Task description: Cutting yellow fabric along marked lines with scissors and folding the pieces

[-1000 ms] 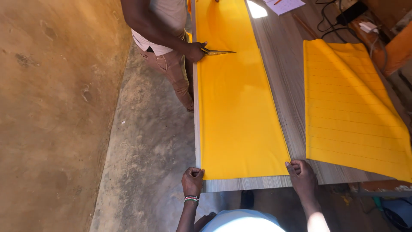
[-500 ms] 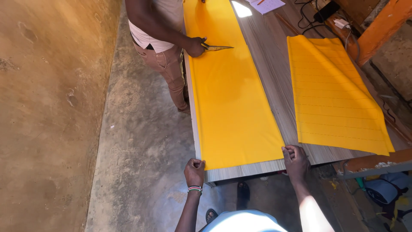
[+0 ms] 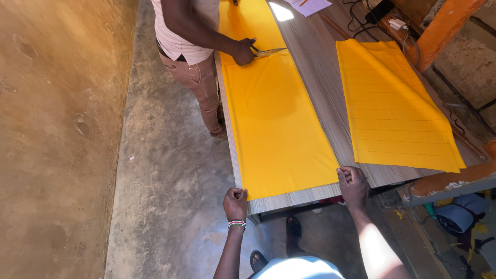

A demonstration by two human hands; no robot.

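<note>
We are standing at the near end of a grey wood-grain table (image 3: pixel 330 103). A long yellow cloth (image 3: pixel 274 119) is lying flat along the table's left side, running away from us, its near edge sitting just short of the table end.

Our left hand (image 3: pixel 235 204) is curling into a closed fist at the cloth's near left corner, by the table's corner; it seems to be pinching the fabric, though the grip itself is hidden. A beaded wristband (image 3: pixel 236 223) is sitting on that wrist.

Our right hand (image 3: pixel 353 186) is pressing on the near right corner of the same cloth, fingers bent and closed over the edge at the table end.

Further along, a co-worker's hand (image 3: pixel 242 51) is holding scissors (image 3: pixel 268 51), blades resting on the yellow cloth.

A second yellow piece (image 3: pixel 395 103), marked with faint stitched lines, is lying well apart on the table's right side. Cables (image 3: pixel 361 15) and white paper (image 3: pixel 309 6) are sitting at the far end.
</note>
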